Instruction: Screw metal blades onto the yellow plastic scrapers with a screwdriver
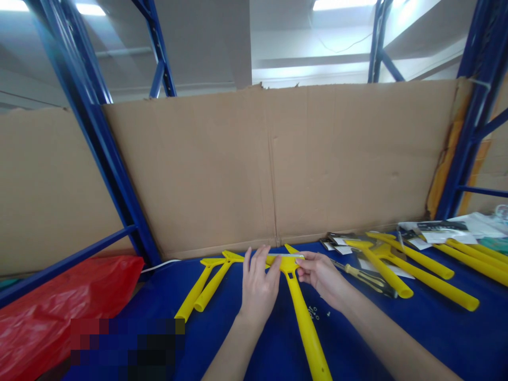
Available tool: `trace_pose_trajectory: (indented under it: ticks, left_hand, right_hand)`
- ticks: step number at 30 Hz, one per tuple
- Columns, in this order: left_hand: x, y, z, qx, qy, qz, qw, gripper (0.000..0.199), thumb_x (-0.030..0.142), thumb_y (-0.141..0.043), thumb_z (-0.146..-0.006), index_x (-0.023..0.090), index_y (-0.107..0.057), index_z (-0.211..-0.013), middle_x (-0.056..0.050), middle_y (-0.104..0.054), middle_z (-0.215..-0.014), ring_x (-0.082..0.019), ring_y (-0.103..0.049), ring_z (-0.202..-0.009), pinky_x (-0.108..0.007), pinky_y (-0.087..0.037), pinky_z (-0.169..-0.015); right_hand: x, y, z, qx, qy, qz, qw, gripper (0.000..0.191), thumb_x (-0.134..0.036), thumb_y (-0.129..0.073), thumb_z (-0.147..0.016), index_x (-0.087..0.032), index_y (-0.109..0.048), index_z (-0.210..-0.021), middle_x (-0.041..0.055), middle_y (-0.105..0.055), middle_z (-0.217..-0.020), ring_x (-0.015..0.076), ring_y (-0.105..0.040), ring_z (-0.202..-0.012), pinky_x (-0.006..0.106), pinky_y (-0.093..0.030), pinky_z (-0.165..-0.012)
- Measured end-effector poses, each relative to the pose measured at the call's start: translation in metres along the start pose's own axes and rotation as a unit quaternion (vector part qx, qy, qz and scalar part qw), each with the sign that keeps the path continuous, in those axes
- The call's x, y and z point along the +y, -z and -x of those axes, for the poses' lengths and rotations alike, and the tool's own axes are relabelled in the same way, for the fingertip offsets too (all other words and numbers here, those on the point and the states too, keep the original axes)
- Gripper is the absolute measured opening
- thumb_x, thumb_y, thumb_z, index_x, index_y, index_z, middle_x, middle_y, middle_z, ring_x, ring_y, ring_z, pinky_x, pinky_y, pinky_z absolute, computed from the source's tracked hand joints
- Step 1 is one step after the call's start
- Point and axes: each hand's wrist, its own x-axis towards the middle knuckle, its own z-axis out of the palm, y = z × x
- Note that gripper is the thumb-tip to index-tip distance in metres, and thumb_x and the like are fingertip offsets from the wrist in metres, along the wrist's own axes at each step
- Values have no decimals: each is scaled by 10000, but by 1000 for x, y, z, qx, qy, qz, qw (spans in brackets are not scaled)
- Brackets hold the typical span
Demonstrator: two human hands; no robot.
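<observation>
A yellow scraper (302, 323) with a wide head lies in front of me, its long handle pointing toward me. A thin silvery strip (291, 255) runs along the far edge of its head. My left hand (260, 286) is closed over the left end of the head, with the thumb near the strip. My right hand (319, 275) pinches the right end of the head and strip between thumb and fingers. Small screws and nuts (313, 312) are scattered just right of the handle. The fingers hide parts of the head.
Two more yellow scrapers (210, 291) lie to the left. Several others (428, 275) lie at the right beside a screwdriver (367, 275) and black-and-white packets (341, 242). A red plastic bag (79, 291) is at far left. Cardboard (214, 169) and blue posts (115, 174) stand behind the blue table (214, 338).
</observation>
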Motion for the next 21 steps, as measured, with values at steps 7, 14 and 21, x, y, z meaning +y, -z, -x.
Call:
trace_pose_trajectory:
  ticks: [7,14,21]
  left_hand:
    - [0,4,-5,-39,-122,39,991,293,55,-410,-880,137,-637,-1045,-105,-677,-1043,-222,-604,-1058,-550,-335,-1071]
    - [1,5,-2,-67,-136,98,984,296,46,-404,-862,114,-614,-1059,-100,-707,-968,-189,-659,-886,-330,-552,-806]
    - [14,-2,-7,-173,239,290,910,128,116,-542,-779,152,-650,-840,-54,-675,-759,-178,-650,-701,-269,-548,-628]
  right_hand:
    - [-2,-8,7,-33,-35,3,999,111,-26,-638,-647,-99,-688,-714,-1,-613,-549,60,-506,-433,166,-427,-410]
    - [-5,-6,7,-11,-89,36,995,98,-62,-588,-706,-132,-655,-694,-25,-586,-523,43,-458,-400,141,-370,-378]
    - [-14,9,5,12,-59,128,990,137,-263,-586,-790,-155,-644,-852,-5,-628,-571,78,-521,-407,167,-354,-363]
